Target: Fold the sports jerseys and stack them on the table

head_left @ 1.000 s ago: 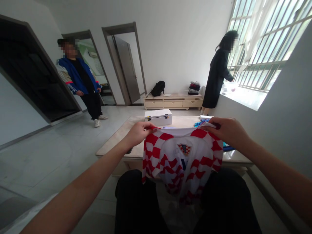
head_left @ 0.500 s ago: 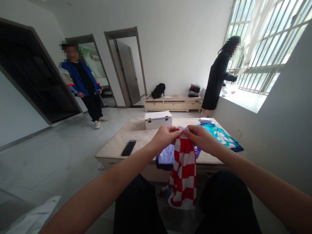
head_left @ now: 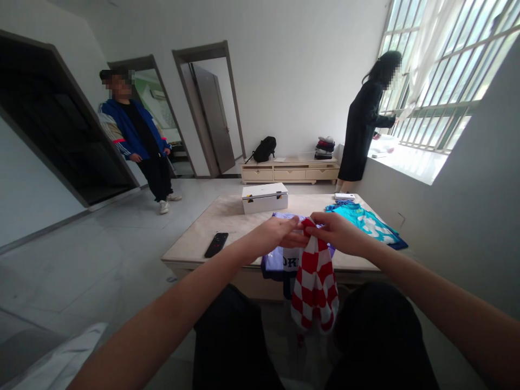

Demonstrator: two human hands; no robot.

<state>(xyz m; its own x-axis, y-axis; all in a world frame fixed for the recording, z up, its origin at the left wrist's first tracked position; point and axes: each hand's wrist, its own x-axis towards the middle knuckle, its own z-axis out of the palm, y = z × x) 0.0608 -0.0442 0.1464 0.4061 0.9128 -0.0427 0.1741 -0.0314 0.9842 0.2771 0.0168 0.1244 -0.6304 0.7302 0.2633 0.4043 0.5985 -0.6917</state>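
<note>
A red-and-white checked cloth (head_left: 312,279) hangs in loose folds in front of the table's near edge. My right hand (head_left: 339,232) pinches its top between thumb and fingers. On the other side, my left hand (head_left: 284,233) has its fingers stretched out flat against the top of the cloth, thumb raised apart. Behind the cloth, partly covered, lies a folded lilac garment (head_left: 274,260) with dark lettering on a white patch. To the right is a folded turquoise shirt (head_left: 357,216) with white print, on top of dark blue fabric.
The low table (head_left: 195,238) also carries a black phone-like device (head_left: 216,245), a white box (head_left: 265,199) and a small white object (head_left: 344,196). A backpack (head_left: 265,149) and a clothes stack (head_left: 324,147) rest on a cabinet. One person (head_left: 142,135) stands left, another (head_left: 359,127) by the window.
The left fingers have gone from pinching the cloth's top to stretched out. The cloth's lower end has swung slightly right and up, uncovering the lettering behind it.
</note>
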